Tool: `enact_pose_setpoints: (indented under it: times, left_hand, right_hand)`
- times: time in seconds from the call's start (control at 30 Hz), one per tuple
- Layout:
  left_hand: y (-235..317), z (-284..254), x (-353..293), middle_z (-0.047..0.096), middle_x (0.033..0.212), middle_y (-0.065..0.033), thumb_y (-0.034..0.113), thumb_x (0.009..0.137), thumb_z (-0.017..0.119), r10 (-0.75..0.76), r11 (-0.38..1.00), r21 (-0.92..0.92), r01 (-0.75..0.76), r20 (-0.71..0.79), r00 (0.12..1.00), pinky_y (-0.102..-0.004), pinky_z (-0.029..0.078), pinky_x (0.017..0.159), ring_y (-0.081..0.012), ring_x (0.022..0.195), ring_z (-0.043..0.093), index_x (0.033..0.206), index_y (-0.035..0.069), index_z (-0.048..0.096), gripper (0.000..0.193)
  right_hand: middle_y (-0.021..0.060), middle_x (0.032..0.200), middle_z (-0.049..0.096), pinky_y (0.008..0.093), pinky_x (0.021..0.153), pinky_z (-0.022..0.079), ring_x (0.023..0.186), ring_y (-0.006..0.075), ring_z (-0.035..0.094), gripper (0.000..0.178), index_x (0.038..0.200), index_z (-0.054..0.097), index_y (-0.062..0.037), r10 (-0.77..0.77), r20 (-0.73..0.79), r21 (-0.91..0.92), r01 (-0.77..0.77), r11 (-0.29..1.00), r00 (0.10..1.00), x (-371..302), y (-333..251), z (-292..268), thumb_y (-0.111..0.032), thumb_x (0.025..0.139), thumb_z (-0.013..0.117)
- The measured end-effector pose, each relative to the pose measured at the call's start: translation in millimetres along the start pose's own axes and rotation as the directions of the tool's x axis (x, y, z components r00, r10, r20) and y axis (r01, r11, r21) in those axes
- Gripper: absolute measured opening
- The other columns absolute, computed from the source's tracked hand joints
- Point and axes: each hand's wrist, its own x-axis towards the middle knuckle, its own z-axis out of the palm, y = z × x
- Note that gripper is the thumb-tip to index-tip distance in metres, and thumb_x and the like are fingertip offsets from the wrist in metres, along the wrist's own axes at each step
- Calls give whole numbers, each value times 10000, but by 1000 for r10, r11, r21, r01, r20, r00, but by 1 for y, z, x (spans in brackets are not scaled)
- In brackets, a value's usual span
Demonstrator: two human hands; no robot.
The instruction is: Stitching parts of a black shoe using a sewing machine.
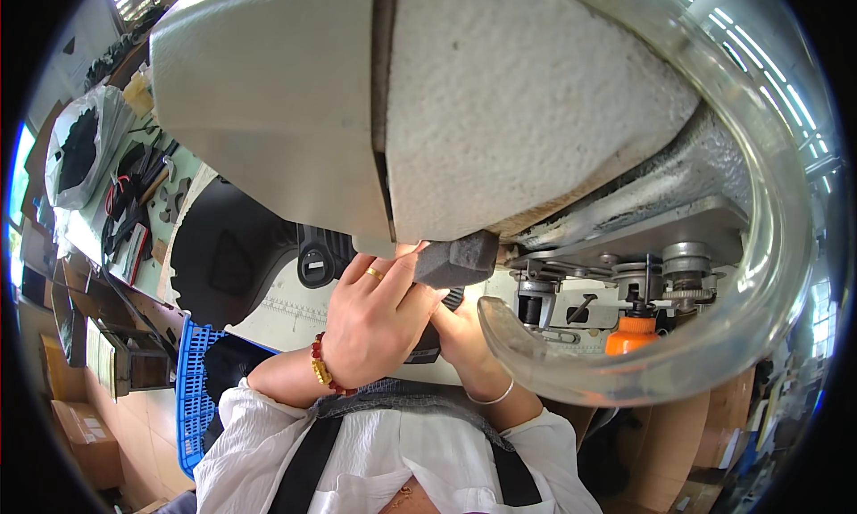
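My left hand (370, 322), with a ring and a red-beaded bracelet, reaches under the pale head of a sewing machine (527, 112). Its fingers bend over a black piece of work (424, 346), and their tips are partly hidden by the machine. From the other side my right hand (466, 337), wearing a thin bangle, grips the same piece; most of its fingers are out of sight. A dark grey foam-like block (455, 261) sits just above the fingers. Left of my hands lie a black buckle-like part (323, 257) and a large black shaped panel (228, 251).
A clear curved plastic guard (643, 385) arcs round the right side. Behind it stand an orange oil bottle (632, 334) and metal thread guides (687, 269). A blue basket (190, 380) stands at lower left. Tools and a plastic bag (85, 148) crowd the left table.
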Motion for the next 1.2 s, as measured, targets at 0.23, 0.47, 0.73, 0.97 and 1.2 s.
enact_pose_setpoints:
  times: [0.23,0.47,0.73,0.97,1.2]
  left_hand:
    - [-1,3,-5,569,991,-164,124,700,725,-71,997,15,70,42,997,-355,435,656,-238,704,562,697,-10,595,186]
    - [-5,6,-5,581,1009,-175,137,689,740,-63,998,13,62,55,997,-346,411,606,-226,609,530,666,10,585,202]
    - [-6,5,-4,594,1018,-157,132,682,738,-111,992,-47,116,92,989,-355,415,587,-234,620,540,669,19,599,180]
    - [-10,13,-12,599,1041,-138,129,672,731,-234,953,-182,242,69,970,-392,451,670,-270,808,579,688,14,630,154]
    - [-17,-3,-4,603,1009,-124,131,666,732,-178,956,-188,224,234,956,-412,458,748,-275,828,581,703,17,628,159]
  right_hand:
    - [47,902,655,292,732,488,811,132,593,142,1014,636,5,43,-8,-17,-43,999,999,3,-2,-1,-91,916,599]
    - [52,949,645,303,776,474,854,132,569,166,1029,630,-2,157,-81,99,-149,984,984,5,-9,2,-113,905,627]
    - [100,1048,622,286,734,531,913,163,628,370,1178,509,-21,85,-93,156,-70,985,992,5,10,-9,-98,856,674]
    - [81,1122,594,286,817,488,976,145,590,394,1216,504,-21,30,-104,94,-20,995,994,5,-10,2,-100,867,670]
    - [50,1024,648,311,847,478,937,136,592,232,1125,610,4,-70,-95,-20,69,997,993,4,-11,9,-116,927,600]
